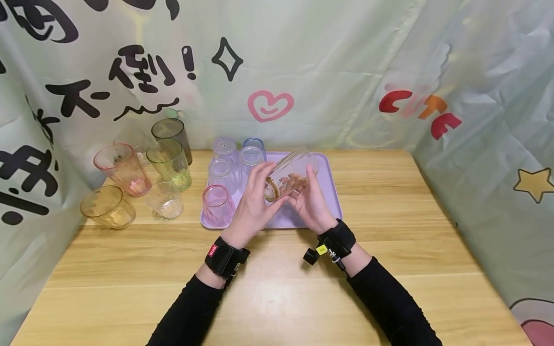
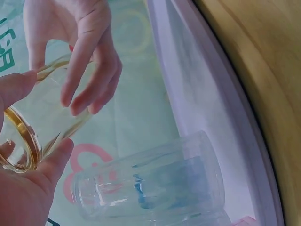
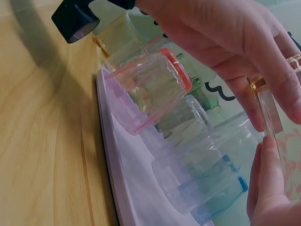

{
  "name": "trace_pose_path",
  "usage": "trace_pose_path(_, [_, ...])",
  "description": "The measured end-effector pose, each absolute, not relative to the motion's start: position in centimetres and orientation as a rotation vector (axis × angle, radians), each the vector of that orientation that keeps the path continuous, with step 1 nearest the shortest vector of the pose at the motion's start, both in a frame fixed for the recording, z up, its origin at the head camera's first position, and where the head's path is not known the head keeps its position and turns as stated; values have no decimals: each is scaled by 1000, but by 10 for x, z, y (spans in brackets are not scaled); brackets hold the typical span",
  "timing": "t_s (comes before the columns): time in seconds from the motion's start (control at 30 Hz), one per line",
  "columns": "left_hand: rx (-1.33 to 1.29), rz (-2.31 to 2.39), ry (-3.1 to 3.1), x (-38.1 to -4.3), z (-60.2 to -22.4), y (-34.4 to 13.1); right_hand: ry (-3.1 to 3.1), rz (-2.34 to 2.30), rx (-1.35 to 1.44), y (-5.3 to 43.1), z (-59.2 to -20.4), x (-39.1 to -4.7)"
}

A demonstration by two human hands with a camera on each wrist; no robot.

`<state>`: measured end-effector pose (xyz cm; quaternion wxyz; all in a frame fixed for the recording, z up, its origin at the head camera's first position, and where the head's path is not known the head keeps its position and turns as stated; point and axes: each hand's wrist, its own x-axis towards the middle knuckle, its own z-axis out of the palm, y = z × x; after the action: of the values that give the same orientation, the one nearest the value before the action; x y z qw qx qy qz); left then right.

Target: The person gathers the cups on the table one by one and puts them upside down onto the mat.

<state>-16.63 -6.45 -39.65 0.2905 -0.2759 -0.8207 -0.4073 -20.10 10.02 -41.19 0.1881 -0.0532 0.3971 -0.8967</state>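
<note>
Over the lilac tray (image 1: pixel 298 223), both hands hold a see-through, amber-tinted drinking glass (image 1: pixel 296 166) on a slant. My left hand (image 1: pixel 253 204) grips it at the thick amber base (image 2: pixel 29 141), thumb and fingers on opposite sides. At the other end, the fingers of my right hand (image 1: pixel 312 204) curl round the wall near the rim. On the tray's left half several glasses stand upside down: a pink glass (image 1: pixel 218 206) in front, a clear glass (image 1: pixel 220 174) behind it, a lilac glass (image 1: pixel 224 145) and a blue glass (image 1: pixel 254 142) at the back.
Left of the tray, more glasses stand mouth up on the wooden table (image 1: pixel 277 283): an amber glass (image 1: pixel 110 209), a pink glass (image 1: pixel 125 168), a green glass (image 1: pixel 169 166), a grey glass (image 1: pixel 182 139) and a short clear glass (image 1: pixel 166 202). A printed cloth (image 1: pixel 320 72) hangs behind the table.
</note>
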Motion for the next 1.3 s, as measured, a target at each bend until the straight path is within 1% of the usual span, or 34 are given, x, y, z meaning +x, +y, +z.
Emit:
trace_pose_path(0.17, [-788, -1087, -2143, -167, -394, -68, 1112, -2506, -174, 102, -413, -202])
trace_pose_path(0.33, [-813, -1090, -2119, -167, -389, -71, 1237, -2492, -245, 107, -413, -204])
trace_pose_path(0.57, [-749, -1095, -2103, -162, -377, -77, 1463, -2440, -401, 117, -405, -208])
trace_pose_path(0.7, [-704, -1103, -2119, -157, -369, -81, 1662, -2445, -431, 126, -399, -214])
trace_pose_path(0.73, [-700, -1103, -2119, -157, -366, -82, 1739, -2433, -433, 130, -400, -219])
trace_pose_path(0.8, [-702, -1105, -2117, -155, -362, -85, 1855, -2429, -442, 144, -416, -237])
trace_pose_path(0.93, [-721, -1117, -2095, -154, -354, -90, 2096, -2375, -474, 182, -462, -286])
trace_pose_path(1.0, [-725, -1124, -2089, -153, -351, -93, 2243, -2301, -443, 199, -471, -297])
trace_pose_path(1.07, [-718, -1122, -2087, -152, -349, -95, 2422, -2111, -354, 205, -451, -285])
trace_pose_path(1.17, [-695, -1109, -2090, -151, -346, -98, 2673, -1702, -261, 208, -411, -259])
trace_pose_path(1.23, [-672, -1096, -2094, -150, -344, -100, 2779, -1442, -241, 209, -391, -245])
trace_pose_path(1.3, [-651, -1082, -2101, -150, -344, -102, 2854, -1268, -257, 214, -391, -246])
